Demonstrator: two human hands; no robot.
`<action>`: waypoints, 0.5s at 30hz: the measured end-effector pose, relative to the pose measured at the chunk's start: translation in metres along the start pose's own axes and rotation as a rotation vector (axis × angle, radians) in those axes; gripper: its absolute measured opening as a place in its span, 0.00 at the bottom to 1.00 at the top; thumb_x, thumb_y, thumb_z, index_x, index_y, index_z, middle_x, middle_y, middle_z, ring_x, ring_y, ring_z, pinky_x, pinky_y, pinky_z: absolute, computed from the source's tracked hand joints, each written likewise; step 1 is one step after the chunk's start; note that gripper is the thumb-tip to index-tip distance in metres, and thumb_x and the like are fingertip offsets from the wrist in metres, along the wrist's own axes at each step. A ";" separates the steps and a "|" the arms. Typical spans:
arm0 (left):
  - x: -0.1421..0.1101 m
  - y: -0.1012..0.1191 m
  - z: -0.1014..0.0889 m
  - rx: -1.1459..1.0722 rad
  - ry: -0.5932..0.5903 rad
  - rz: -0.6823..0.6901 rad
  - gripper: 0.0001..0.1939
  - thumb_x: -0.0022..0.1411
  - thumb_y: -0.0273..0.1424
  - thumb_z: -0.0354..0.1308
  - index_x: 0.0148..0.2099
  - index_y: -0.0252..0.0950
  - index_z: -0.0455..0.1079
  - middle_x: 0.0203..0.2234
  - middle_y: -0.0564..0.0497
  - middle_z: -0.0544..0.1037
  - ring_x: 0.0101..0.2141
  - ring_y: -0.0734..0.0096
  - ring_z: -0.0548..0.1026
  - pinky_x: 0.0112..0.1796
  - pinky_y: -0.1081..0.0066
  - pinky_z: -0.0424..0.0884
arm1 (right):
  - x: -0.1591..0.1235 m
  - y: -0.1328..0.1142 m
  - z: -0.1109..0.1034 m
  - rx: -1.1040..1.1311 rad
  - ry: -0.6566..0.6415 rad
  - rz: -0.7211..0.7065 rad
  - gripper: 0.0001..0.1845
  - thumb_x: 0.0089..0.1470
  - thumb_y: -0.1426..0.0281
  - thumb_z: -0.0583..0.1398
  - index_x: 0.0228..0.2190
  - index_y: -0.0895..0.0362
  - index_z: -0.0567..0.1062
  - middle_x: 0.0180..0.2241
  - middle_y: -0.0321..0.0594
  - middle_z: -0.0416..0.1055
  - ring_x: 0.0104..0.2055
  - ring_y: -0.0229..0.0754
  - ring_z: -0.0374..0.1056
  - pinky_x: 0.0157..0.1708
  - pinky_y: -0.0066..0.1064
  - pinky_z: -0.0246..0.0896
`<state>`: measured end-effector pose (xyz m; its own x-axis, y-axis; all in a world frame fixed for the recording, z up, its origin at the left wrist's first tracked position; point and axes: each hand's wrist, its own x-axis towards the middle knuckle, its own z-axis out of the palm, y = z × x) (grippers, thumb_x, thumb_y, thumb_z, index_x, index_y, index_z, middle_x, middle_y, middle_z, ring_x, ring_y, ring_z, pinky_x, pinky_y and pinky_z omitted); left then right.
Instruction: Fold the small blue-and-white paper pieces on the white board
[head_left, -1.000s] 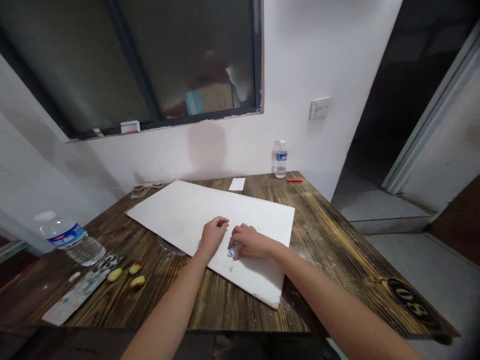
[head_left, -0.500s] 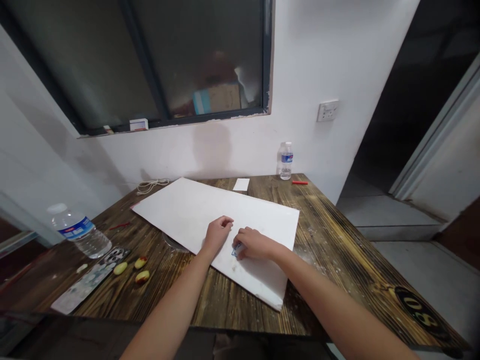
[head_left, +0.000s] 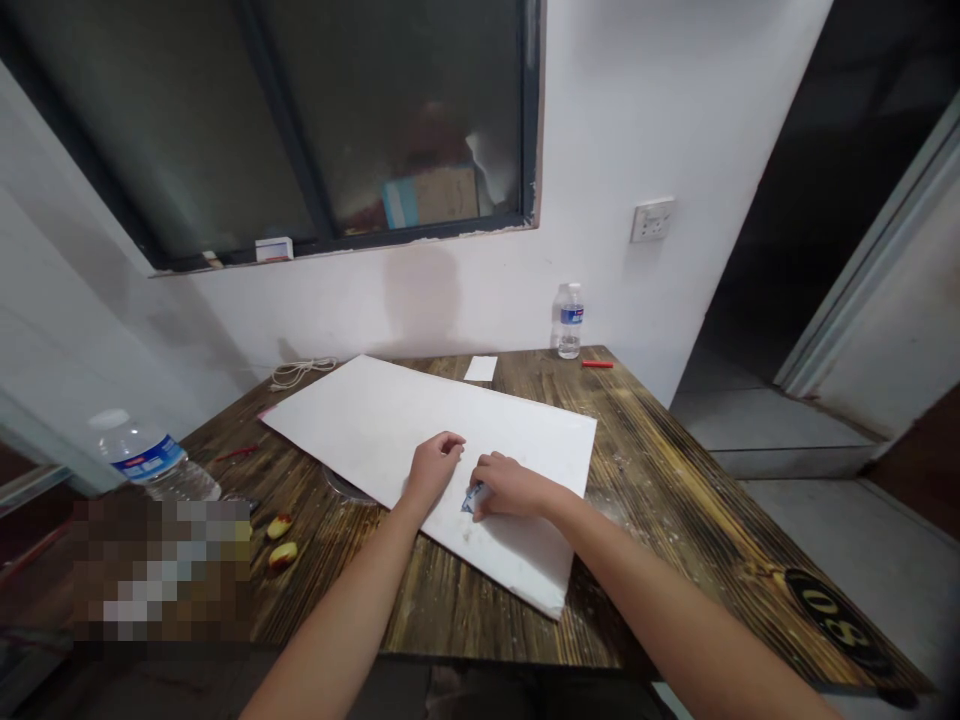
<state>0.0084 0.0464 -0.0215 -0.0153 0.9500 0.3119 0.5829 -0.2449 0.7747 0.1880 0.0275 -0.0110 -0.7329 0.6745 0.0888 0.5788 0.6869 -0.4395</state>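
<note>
A large white board (head_left: 360,400) lies aslant across the wooden table. My right hand (head_left: 514,485) is closed on a small blue-and-white eraser-sized piece (head_left: 471,497), pressing it against the board's surface; most of it is hidden under my fingers. Beside it, to the left, my left hand (head_left: 437,465) rests on the board with its fingers curled in, and I see nothing between them. Faint smudges (head_left: 469,537) mark the board just below the piece.
Several things stand around the board: a large water bottle (head_left: 150,460), yellow-and-brown fruit pieces (head_left: 282,556), a small bottle (head_left: 570,325), a red stick (head_left: 598,365), a white card (head_left: 480,368) and a coiled cord (head_left: 300,373). Part of the table's left side is pixelated.
The blue-and-white piece has tilted slightly within my right hand, with only a tiny shift. My left hand stays in place on the board. The view has shifted a little.
</note>
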 end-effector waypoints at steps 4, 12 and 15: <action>0.000 0.001 0.000 -0.003 0.004 0.011 0.08 0.54 0.30 0.55 0.35 0.37 0.75 0.28 0.52 0.79 0.30 0.68 0.76 0.35 0.70 0.70 | 0.000 0.000 0.000 0.051 0.021 -0.033 0.21 0.42 0.65 0.69 0.39 0.57 0.75 0.39 0.44 0.70 0.42 0.46 0.63 0.37 0.31 0.52; 0.001 0.000 0.001 0.001 -0.002 0.013 0.09 0.54 0.30 0.54 0.35 0.38 0.75 0.28 0.53 0.79 0.29 0.69 0.75 0.34 0.71 0.69 | -0.003 -0.002 -0.003 0.215 0.010 0.006 0.18 0.39 0.70 0.70 0.35 0.55 0.73 0.31 0.34 0.72 0.33 0.38 0.64 0.29 0.25 0.49; 0.001 0.001 0.001 0.022 0.006 0.018 0.09 0.53 0.30 0.54 0.34 0.38 0.75 0.28 0.52 0.79 0.30 0.68 0.74 0.35 0.70 0.69 | -0.003 -0.002 -0.004 0.286 0.030 -0.006 0.18 0.37 0.72 0.70 0.33 0.55 0.72 0.29 0.31 0.71 0.31 0.36 0.63 0.29 0.24 0.50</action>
<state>0.0099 0.0473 -0.0206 -0.0096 0.9441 0.3295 0.6008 -0.2580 0.7567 0.1908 0.0253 -0.0065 -0.7223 0.6817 0.1169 0.4472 0.5892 -0.6730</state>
